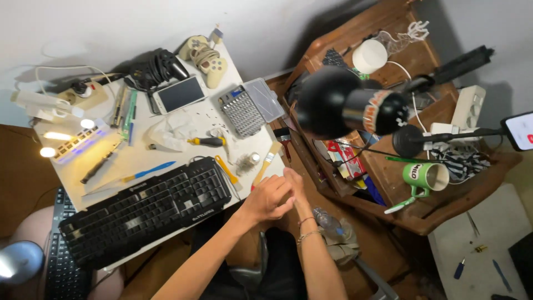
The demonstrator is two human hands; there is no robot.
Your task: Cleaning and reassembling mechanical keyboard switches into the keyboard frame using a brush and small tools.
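Note:
My left hand (266,200) and my right hand (294,182) meet just off the right edge of the white desk (166,119), fingers touching. The left hand's fingers are curled against the right hand, whose fingers point up and left. Anything small between them is hidden. Closest to the hands lie a wooden-handled paintbrush (267,163), a small glass jar (247,161) and an orange-handled tool (227,171). A black keyboard (144,211) lies to their left along the desk's front edge. My right wrist wears thin bracelets.
On the desk are a smartphone (179,94), a grey game controller (205,55), an open bit case (250,105), a yellow-handled screwdriver (208,141) and a blue pen (150,171). A black lamp head (344,105) hangs over a cluttered wooden table with a green mug (425,175). A plastic bottle (327,222) lies below.

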